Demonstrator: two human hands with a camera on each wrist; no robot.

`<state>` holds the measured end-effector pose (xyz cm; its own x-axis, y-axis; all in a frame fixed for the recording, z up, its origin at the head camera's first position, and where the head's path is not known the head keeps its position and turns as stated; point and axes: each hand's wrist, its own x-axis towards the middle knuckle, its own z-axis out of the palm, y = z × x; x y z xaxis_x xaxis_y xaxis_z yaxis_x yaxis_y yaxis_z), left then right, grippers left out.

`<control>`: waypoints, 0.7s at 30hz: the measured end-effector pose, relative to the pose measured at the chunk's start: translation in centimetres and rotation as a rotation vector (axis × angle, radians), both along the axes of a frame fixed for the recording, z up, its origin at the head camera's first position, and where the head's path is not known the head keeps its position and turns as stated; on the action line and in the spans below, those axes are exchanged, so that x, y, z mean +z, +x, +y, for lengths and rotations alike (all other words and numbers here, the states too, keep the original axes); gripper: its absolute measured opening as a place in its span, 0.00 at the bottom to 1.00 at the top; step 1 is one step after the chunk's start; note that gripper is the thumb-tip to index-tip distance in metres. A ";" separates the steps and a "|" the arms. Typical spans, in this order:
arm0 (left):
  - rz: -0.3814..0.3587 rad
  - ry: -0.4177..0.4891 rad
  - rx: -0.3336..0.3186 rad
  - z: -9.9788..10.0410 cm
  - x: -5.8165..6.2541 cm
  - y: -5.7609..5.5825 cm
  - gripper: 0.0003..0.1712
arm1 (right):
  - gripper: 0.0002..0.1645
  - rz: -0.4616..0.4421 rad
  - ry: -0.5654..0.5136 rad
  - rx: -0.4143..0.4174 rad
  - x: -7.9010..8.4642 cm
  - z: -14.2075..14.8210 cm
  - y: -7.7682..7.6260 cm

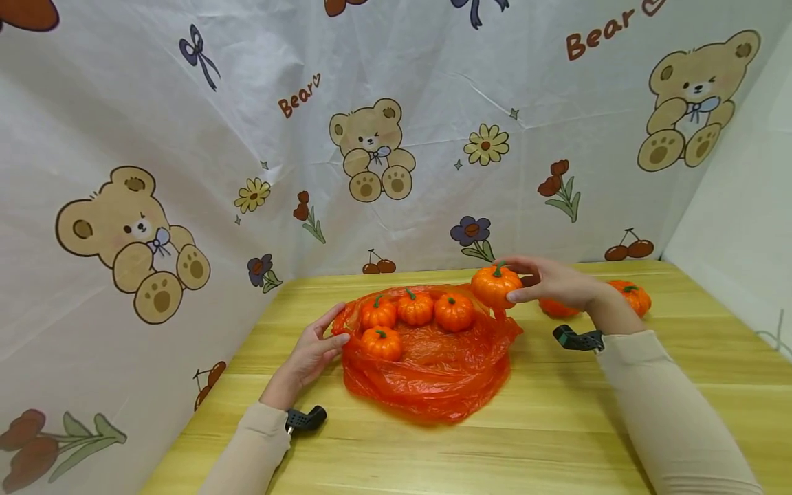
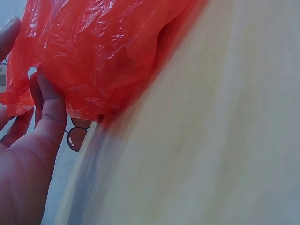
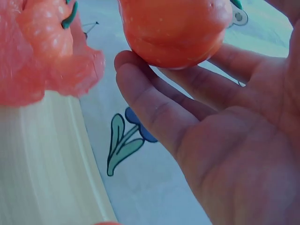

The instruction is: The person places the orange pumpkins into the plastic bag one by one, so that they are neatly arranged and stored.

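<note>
A red plastic bag lies spread wide on the table with several small orange pumpkins inside, one of them a pumpkin at the back right. My left hand holds the bag's left rim between thumb and fingers; the left wrist view shows its fingers against the red film. Over the bag's back right edge, my right hand grips a small pumpkin with a green stem. From the right wrist view, the fingers support this pumpkin from below.
Beyond my right hand, a pumpkin and another partly hidden pumpkin sit on the wooden table. A bear-printed cloth hangs along the back and left sides. A pale wall borders the right.
</note>
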<state>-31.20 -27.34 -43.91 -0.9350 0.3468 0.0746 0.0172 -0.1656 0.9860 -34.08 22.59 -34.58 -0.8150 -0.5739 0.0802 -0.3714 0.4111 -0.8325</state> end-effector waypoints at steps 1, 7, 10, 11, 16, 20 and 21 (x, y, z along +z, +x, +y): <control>0.001 0.002 -0.001 0.0 0.0 0.0 0.47 | 0.45 0.007 0.006 -0.005 0.1 -0.2 0.0; -0.005 0.012 0.006 0.0 0.0 0.0 0.46 | 0.47 0.011 0.024 -0.042 0.1 -1.5 0.0; -0.008 0.017 0.005 0.0 0.0 0.0 0.47 | 0.44 -0.024 -0.011 -0.035 0.0 -2.4 -0.1; -0.011 0.020 0.005 0.0 0.0 0.0 0.47 | 0.43 -0.038 -0.025 -0.026 0.0 -2.6 -0.1; -0.021 0.026 0.008 0.0 0.0 0.0 0.48 | 0.44 -0.119 -0.066 -0.046 -0.1 -4.0 0.1; -0.018 0.028 0.008 0.0 0.0 0.0 0.47 | 0.47 -0.135 -0.049 -0.064 0.4 -5.1 0.2; -0.017 0.029 0.009 -0.1 0.1 0.0 0.47 | 0.47 -0.133 -0.043 -0.062 0.5 -5.3 0.2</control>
